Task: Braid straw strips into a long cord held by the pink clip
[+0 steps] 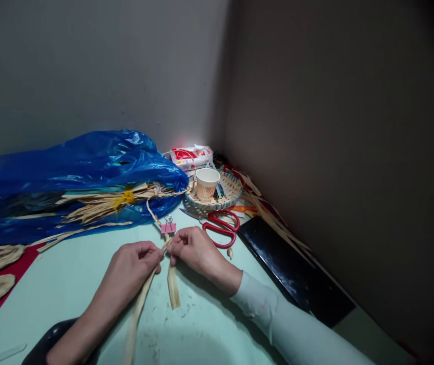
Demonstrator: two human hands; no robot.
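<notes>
Both hands meet at a braided cord of pale dried straw strips in the middle of the table. My left hand (133, 268) pinches a long straw strip (141, 304) that trails down toward the bottom edge. Just to the right, my right hand (194, 251) is closed on the straw at the braid's end, and a short flat strip (173, 289) hangs below its fingers. A pink binder clip (168, 228) grips the cord right above my fingertips. From there the twisted cord (153, 210) curves up and away to the back. The fingertips partly hide the crossing of the strips.
Red-handled scissors (222, 230) lie beyond my right hand, beside a black flat slab (288, 268). Behind stand a woven basket (234, 190), a paper cup (207, 183) and a tissue pack (192, 157). A blue plastic bag (87, 157) with a straw bundle (99, 205) fills the left.
</notes>
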